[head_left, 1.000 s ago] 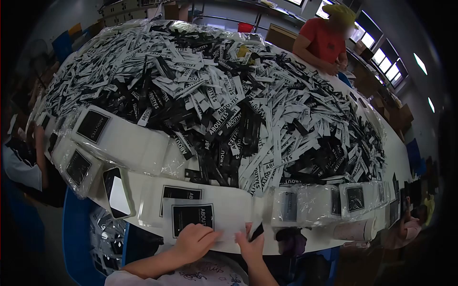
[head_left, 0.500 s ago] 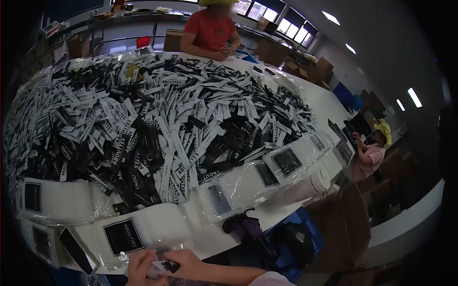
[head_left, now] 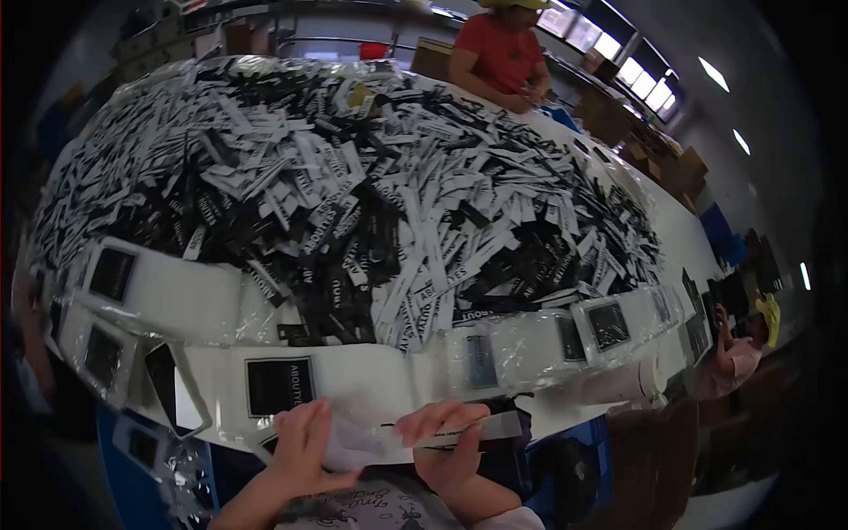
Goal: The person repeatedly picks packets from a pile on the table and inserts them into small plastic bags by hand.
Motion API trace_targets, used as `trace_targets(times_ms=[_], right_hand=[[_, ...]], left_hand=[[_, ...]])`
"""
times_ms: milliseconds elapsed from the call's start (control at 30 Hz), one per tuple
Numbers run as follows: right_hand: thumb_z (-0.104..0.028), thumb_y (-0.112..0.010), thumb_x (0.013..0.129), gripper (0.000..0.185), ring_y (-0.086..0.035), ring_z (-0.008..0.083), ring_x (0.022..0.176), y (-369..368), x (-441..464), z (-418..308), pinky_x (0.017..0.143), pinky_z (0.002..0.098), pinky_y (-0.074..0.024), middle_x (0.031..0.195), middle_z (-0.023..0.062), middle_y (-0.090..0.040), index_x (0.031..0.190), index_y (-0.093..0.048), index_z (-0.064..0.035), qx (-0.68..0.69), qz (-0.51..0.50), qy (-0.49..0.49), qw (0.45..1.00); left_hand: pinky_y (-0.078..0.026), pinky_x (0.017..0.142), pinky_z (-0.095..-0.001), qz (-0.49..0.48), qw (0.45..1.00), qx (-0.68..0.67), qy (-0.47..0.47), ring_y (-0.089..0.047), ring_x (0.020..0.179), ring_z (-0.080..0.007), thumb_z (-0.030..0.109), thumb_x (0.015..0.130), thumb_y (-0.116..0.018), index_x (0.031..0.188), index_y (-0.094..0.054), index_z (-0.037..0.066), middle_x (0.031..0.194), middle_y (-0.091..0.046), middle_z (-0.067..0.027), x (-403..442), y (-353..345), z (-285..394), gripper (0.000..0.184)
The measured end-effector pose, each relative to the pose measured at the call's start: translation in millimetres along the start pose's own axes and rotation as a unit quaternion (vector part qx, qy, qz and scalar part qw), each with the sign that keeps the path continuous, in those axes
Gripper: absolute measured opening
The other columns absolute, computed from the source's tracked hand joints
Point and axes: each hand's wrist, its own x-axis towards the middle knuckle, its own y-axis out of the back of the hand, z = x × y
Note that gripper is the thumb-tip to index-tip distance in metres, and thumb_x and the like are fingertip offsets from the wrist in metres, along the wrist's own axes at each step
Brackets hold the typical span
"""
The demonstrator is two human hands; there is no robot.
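Over the table's near edge, my right hand (head_left: 452, 446) is closed on a white printed strip (head_left: 499, 427), pinched between thumb and fingers, its end sticking out to the right. My left hand (head_left: 300, 450) has its thumb and fingers around a translucent whitish piece (head_left: 355, 443), slightly blurred; what kind of piece it is I cannot make out. Just beyond the left hand lies a clear bag with a black printed label (head_left: 281, 385). A large heap of black and white printed strips (head_left: 353, 203) covers much of the table.
Bags with dark labels line the near side, among them a clear bag (head_left: 172, 296). A dark slab with rounded corners (head_left: 175, 389) stands out at left. A blue crate (head_left: 579, 459) is below the table edge. Two people, one in a red shirt (head_left: 503, 57), are farther off.
My hands have drawn apart from being close together over a printed white piece. The right hand now has a strip extending rightward. The whole view has shifted, so the table appears farther right.
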Motion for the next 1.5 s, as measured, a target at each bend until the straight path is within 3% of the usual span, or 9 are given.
trace_targets(times_ms=[67, 233, 333, 567, 800, 1000, 1167, 1267, 1500], right_hand=[[-0.020, -0.032, 0.093, 0.028, -0.054, 0.0267, 0.092, 0, 1, -5, 0.091, 0.0405, -0.0366, 0.114, 0.0151, -0.049, 0.095, -0.050, 0.0007, -0.342, -0.144, -0.253, 0.893], [-0.018, -0.047, 0.085, 0.051, -0.023, 0.0295, 0.124, 3, 4, 4, 0.103, 0.0424, -0.0170, 0.134, 0.0144, -0.031, 0.129, -0.031, 0.0027, -0.519, -0.291, -0.201, 0.778], [-0.021, -0.054, 0.080, 0.063, -0.032, 0.0317, 0.117, 7, -9, 15, 0.100, 0.0428, -0.0212, 0.136, 0.0113, -0.027, 0.132, -0.026, 0.0011, -0.465, -0.183, -0.113, 0.859], [-0.019, -0.069, 0.065, 0.024, -0.050, 0.0196, 0.091, 30, -10, -1, 0.087, 0.0369, -0.0282, 0.090, -0.0036, -0.061, 0.086, -0.064, -0.0100, -0.675, -0.446, -0.067, 0.585], [-0.014, -0.068, 0.068, 0.019, -0.051, 0.0165, 0.094, 9, 5, -1, 0.084, 0.0358, -0.0333, 0.085, -0.0038, -0.060, 0.086, -0.064, -0.0137, -0.665, -0.393, -0.039, 0.634], [-0.011, -0.071, 0.065, 0.022, -0.053, 0.0189, 0.093, 18, 12, 1, 0.083, 0.0369, -0.0364, 0.087, -0.0025, -0.060, 0.085, -0.064, -0.0113, -0.608, -0.476, -0.118, 0.624], [-0.007, -0.070, 0.068, 0.019, -0.057, 0.0144, 0.085, -5, 2, 19, 0.068, 0.0245, -0.0446, 0.086, 0.0028, -0.062, 0.086, -0.064, -0.0070, -0.544, -0.043, -0.090, 0.833], [-0.009, -0.069, 0.072, 0.017, -0.059, 0.0145, 0.075, 13, -3, -4, 0.064, 0.0235, -0.0469, 0.081, 0.0054, -0.063, 0.087, -0.064, -0.0040, -0.538, -0.108, -0.367, 0.751], [-0.010, -0.066, 0.076, 0.014, -0.061, 0.0175, 0.069, 20, 6, 21, 0.065, 0.0253, -0.0488, 0.081, 0.0080, -0.064, 0.087, -0.064, -0.0022, -0.466, -0.237, -0.263, 0.811]], left_hand=[[-0.030, 0.078, -0.0391, 0.056, 0.998, -0.029, 0.020, -0.044, 0.101, -0.0304, 0.034, 0.047, -0.074, 0.123, -0.034, -0.006, 0.118, -0.041, -0.0182, 0, -10, 6, 0.094], [-0.029, 0.080, -0.0378, 0.084, 0.991, -0.108, -0.008, -0.043, 0.105, -0.0276, 0.039, 0.049, -0.074, 0.124, -0.033, -0.006, 0.122, -0.039, -0.0167, -3, -10, 1, 0.096], [-0.029, 0.079, -0.0375, 0.055, 0.990, -0.132, 0.016, -0.040, 0.108, -0.0272, 0.039, 0.053, -0.073, 0.126, -0.031, -0.004, 0.123, -0.038, -0.0159, 1, -4, 2, 0.095], [-0.032, 0.086, -0.0403, -0.036, 0.994, -0.097, -0.019, -0.040, 0.109, -0.0294, 0.037, 0.060, -0.072, 0.133, -0.023, 0.000, 0.121, -0.040, -0.0148, 1, 4, 2, 0.096], [-0.048, 0.067, -0.0323, -0.224, 0.907, -0.259, 0.246, -0.059, 0.074, -0.0290, 0.031, 0.067, -0.071, 0.135, -0.025, 0.014, 0.098, -0.059, -0.0125, 12, 42, -9, 0.084], [-0.049, 0.060, -0.0285, -0.102, 0.954, -0.224, 0.172, -0.061, 0.067, -0.0240, 0.029, 0.069, -0.071, 0.115, -0.052, 0.012, 0.090, -0.062, -0.0107, 1, 25, -9, 0.053], [-0.048, 0.056, -0.0246, -0.047, 0.882, -0.386, 0.268, -0.061, 0.063, -0.0192, 0.018, 0.072, -0.070, 0.096, -0.061, 0.003, 0.079, -0.063, -0.0106, 1, 29, -1, 0.030], [-0.046, 0.054, -0.0233, -0.016, 0.866, -0.441, 0.233, -0.060, 0.061, -0.0175, 0.011, 0.074, -0.068, 0.090, -0.062, -0.001, 0.074, -0.062, -0.0103, -4, 23, -2, 0.021], [-0.045, 0.057, -0.0272, -0.017, 0.918, -0.382, 0.106, -0.058, 0.065, -0.0213, 0.005, 0.079, -0.060, 0.084, -0.061, -0.004, 0.079, -0.061, -0.0109, -31, 49, -20, 0.011]])
